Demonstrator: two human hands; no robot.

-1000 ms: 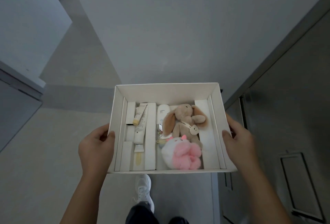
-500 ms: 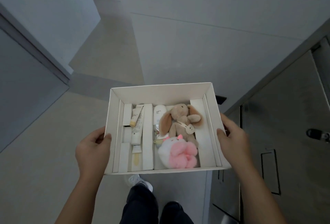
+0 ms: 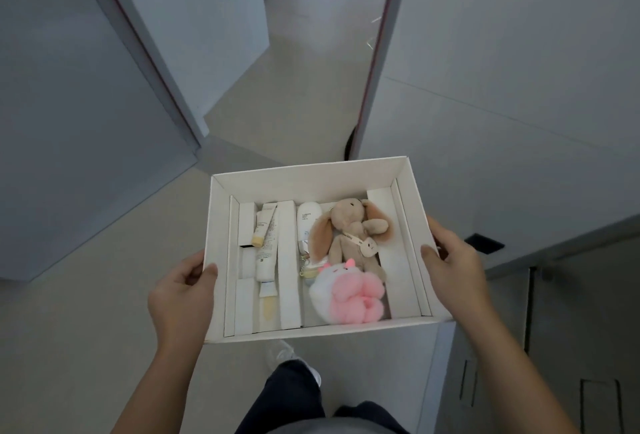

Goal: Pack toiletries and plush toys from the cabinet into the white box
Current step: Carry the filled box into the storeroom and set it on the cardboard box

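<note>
Carrying the white box (image 3: 308, 179) above one dark trouser leg and a white shoe (image 3: 284, 353), the person has both hands clamped on it. The left hand (image 3: 180, 298) has its thumb hooked over the left rim and its fingers are hidden outside the wall. The right hand (image 3: 450, 271) holds the right rim in the same way. Inside the box lie two plush toys, a brown rabbit (image 3: 349, 236) and a pink-and-white plush (image 3: 349, 298) that touches the rabbit's legs. There are also three toiletries. A short tube (image 3: 261, 227) and a long tube (image 3: 266, 257) share the left slot, and one white bottle (image 3: 306, 222) lies just beside the rabbit. A small charm below the bottle is too small to identify. Compared with one second ago, nothing in the box has shifted and neither grip has changed. What has changed is the surroundings: the grey cabinet (image 3: 571, 312) has slid toward the lower right corner, and an open doorway (image 3: 311, 52) now stands ahead, beyond the box. This probably means the packing is finished and the box is being taken away from the cabinet.
</note>
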